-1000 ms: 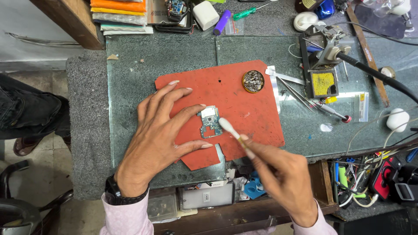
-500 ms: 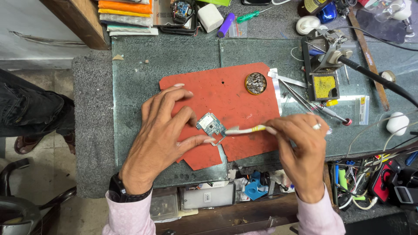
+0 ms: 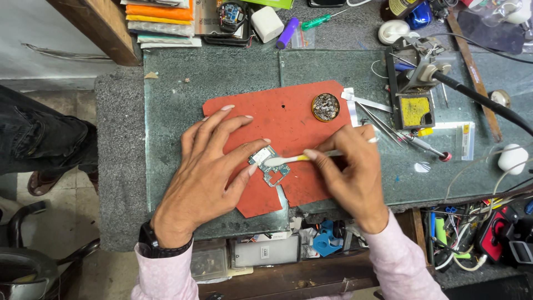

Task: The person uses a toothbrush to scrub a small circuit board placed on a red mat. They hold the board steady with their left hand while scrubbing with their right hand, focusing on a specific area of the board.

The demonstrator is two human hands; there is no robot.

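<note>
My left hand (image 3: pixel 208 166) lies spread and flat on the red mat (image 3: pixel 294 119), its fingers open, with the thumb and a fingertip pressing against the edges of a small circuit board (image 3: pixel 270 165) to pin it in place. The board sits near the middle of the mat, slightly tilted, showing a pale metal shield and blue-green parts. My right hand (image 3: pixel 352 175) is closed around the yellow handle of a toothbrush (image 3: pixel 288 160), pinching it between thumb and fingers; the white brush head rests on top of the board.

The mat lies on a glass-covered tabletop (image 3: pixel 205 78). At the mat's upper right corner stands a small round brass-coloured tin (image 3: pixel 325 106) filled with grey tangled wool. Just right of it are a flat metal strip (image 3: pixel 367 101) and tweezers (image 3: pixel 380 123). Further right stands a soldering iron holder (image 3: pixel 413 94) with a yellow sponge in its tray and a black cable running off to the right.

Along the far edge of the tabletop I see a stack of flat packets (image 3: pixel 161 22) in orange, grey and pale green at the left, then a white block (image 3: pixel 267 23), a purple cylinder (image 3: pixel 287 32) and a green-handled screwdriver (image 3: pixel 321 20). A narrow clear packet with a yellow end (image 3: pixel 465 141) lies at the right. Below the tabletop's near edge sits a grey rectangular box with a white label (image 3: pixel 264 251).
</note>
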